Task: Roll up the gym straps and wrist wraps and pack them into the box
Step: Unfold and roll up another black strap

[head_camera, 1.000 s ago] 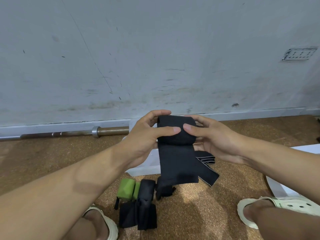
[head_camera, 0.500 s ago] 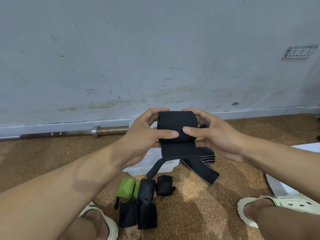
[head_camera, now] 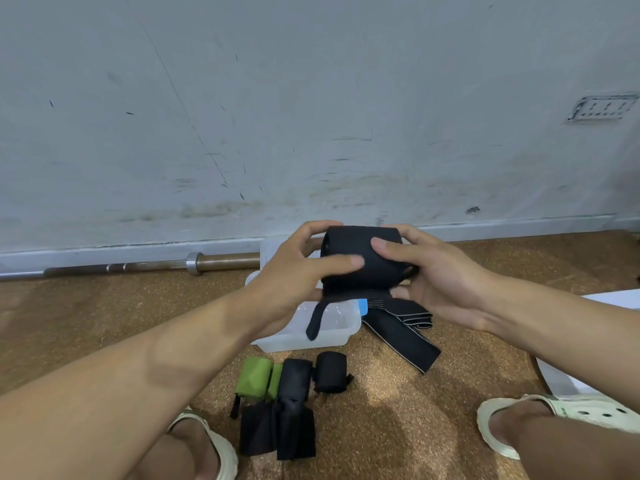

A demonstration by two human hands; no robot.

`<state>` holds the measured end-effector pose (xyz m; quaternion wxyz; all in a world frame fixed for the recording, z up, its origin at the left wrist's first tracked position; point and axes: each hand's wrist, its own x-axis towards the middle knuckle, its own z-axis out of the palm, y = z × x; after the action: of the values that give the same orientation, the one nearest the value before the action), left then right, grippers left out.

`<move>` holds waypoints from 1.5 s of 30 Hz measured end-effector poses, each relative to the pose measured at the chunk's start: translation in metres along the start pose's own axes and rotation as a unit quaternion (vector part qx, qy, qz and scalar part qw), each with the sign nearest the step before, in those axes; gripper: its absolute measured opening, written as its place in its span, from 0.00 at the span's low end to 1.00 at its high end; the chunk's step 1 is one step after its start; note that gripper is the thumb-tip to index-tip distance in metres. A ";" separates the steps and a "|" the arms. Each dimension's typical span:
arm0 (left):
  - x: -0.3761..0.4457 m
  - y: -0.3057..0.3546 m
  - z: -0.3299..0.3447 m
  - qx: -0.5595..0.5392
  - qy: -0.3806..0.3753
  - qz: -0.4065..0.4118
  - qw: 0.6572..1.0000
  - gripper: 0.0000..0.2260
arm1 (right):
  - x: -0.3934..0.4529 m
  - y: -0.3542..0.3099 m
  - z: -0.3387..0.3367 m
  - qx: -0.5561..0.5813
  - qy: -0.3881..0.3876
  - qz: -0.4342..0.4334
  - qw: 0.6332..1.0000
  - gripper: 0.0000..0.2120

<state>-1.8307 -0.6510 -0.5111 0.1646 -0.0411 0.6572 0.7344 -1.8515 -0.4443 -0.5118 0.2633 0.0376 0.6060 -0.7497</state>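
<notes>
Floor (head_camera: 398,427): rolls (head_camera: 330,372) wait, box (head_camera: 332,332) unfilled | your hands, left (head_camera: 294,282) and right (head_camera: 426,271), pinch wrap (head_camera: 360,261), nearly rolled | strap (head_camera: 405,334) remains.

A black wrist wrap (head_camera: 360,261), rolled nearly tight, sits pinched between both thumbs and fingers (head_camera: 353,262), its thin loop tail dangling below over the clear box (head_camera: 332,336).

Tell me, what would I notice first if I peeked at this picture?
First, the two hands in the middle: the left hand and right hand grip a fat black wrist wrap roll, its thin tail dangling over a clear plastic box on the floor. Nearer the feet lies a green rolled wrap beside black ones, and a barbell rests along the wall.
</notes>
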 end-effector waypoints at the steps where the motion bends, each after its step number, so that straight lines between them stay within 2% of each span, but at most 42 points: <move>1: 0.000 0.001 0.001 -0.036 0.001 -0.035 0.999 0.21 | 0.001 0.000 -0.001 -0.001 0.005 -0.017 1.000 0.25; 3: -0.001 0.001 0.002 -0.077 -0.001 -0.083 0.994 0.19 | 0.000 -0.001 -0.002 -0.007 0.008 -0.045 0.999 0.26; 6: -0.001 0.002 0.004 -0.116 -0.008 -0.105 0.988 0.18 | -0.002 -0.002 -0.002 -0.029 0.002 -0.064 0.998 0.28; 10: 0.000 0.001 0.006 -0.148 -0.005 -0.079 0.986 0.18 | -0.003 -0.004 0.002 -0.028 0.000 -0.066 0.997 0.29; 14: 0.000 -0.002 0.014 -0.138 0.003 -0.061 0.988 0.20 | -0.005 0.003 0.009 -0.078 0.020 -0.048 0.996 0.39; 17: -0.003 -0.012 0.027 -0.145 0.065 -0.062 0.985 0.19 | -0.007 0.013 0.019 -0.161 0.023 -0.052 0.985 0.41; 21: -0.004 -0.027 0.039 -0.123 0.139 -0.069 0.980 0.15 | -0.011 0.022 0.026 -0.213 0.013 -0.051 0.976 0.38; 25: -0.003 -0.034 0.037 -0.057 0.156 -0.050 0.985 0.14 | -0.014 0.023 0.023 -0.254 -0.018 -0.037 0.966 0.40; 33: 0.000 -0.035 0.041 0.056 0.221 -0.045 0.973 0.23 | -0.007 0.027 0.022 -0.322 0.027 -0.098 0.941 0.49; 37: 0.003 -0.032 0.044 0.065 0.216 -0.047 0.973 0.21 | -0.008 0.027 0.023 -0.337 0.052 -0.132 0.931 0.50; 41: 0.002 -0.025 0.044 0.058 0.218 -0.020 0.974 0.21 | -0.012 0.026 0.021 -0.326 0.059 -0.160 0.930 0.48; 45: -0.002 -0.023 0.045 0.043 0.235 -0.019 0.971 0.19 | -0.012 0.022 0.019 -0.250 0.065 -0.130 0.957 0.51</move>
<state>-1.8147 -0.6055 -0.5263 0.0211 -0.2181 0.7074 0.6720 -1.8265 -0.4603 -0.5218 0.1240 -0.0598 0.7894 -0.5983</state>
